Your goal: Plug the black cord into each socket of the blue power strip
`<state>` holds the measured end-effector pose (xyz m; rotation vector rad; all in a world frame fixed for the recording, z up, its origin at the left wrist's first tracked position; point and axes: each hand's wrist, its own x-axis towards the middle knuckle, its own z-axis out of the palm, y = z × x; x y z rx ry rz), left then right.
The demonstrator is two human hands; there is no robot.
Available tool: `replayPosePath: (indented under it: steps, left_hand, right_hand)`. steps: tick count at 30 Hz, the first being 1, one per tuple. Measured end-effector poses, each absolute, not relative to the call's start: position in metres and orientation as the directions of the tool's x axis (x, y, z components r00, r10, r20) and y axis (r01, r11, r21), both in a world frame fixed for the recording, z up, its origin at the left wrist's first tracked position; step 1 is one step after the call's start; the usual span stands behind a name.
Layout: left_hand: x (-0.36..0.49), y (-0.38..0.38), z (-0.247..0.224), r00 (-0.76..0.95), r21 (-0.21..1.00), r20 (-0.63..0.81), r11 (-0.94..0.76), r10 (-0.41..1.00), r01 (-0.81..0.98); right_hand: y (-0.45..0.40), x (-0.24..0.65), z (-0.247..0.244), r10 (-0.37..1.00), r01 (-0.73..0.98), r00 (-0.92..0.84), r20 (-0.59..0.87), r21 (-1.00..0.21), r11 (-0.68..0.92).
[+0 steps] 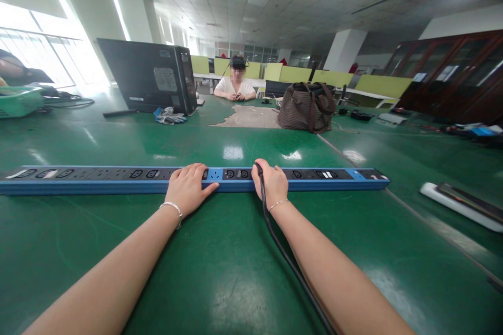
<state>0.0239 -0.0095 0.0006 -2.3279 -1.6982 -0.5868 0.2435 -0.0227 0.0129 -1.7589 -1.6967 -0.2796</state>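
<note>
While the open left hand [188, 184] touches a socketed blue strip [232, 185], the right [275, 184] holds a cable [271, 226].

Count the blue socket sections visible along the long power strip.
2: one blue section between the left hand and right hand, another blue section near the right end of the power strip. The hands may hide more.

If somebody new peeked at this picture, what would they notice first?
Probably the long blue power strip lying across the green table, with the left hand resting on it and the right hand holding the end of a black cable against it. Next might come the big black computer case farther back on the left, and the brown bag farther back, right of the middle.
</note>
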Motion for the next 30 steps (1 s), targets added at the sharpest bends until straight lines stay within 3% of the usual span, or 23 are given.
replayPosePath:
  steps: [6,18,25,30]
  left_hand:
    - [0.024,-0.01,0.001,0.256,0.077,0.422,-0.315,0.87,0.946]
    - [0.023,-0.009,0.0,0.257,0.087,0.426,-0.322,0.868,0.943]
    - [0.023,-0.009,0.0,0.256,0.083,0.423,-0.319,0.869,0.944]
    - [0.023,-0.009,0.0,0.258,0.084,0.421,-0.321,0.87,0.943]
  right_hand:
    - [-0.022,0.247,0.008,0.792,0.97,0.099,0.602,-0.235,0.058]
    - [-0.027,0.258,-0.003,0.779,0.973,-0.059,0.624,-0.139,0.185]
    - [-0.026,0.258,0.001,0.802,0.972,-0.02,0.597,-0.176,0.155]
    - [-0.028,0.258,0.004,0.8,0.976,-0.061,0.597,-0.133,0.174]
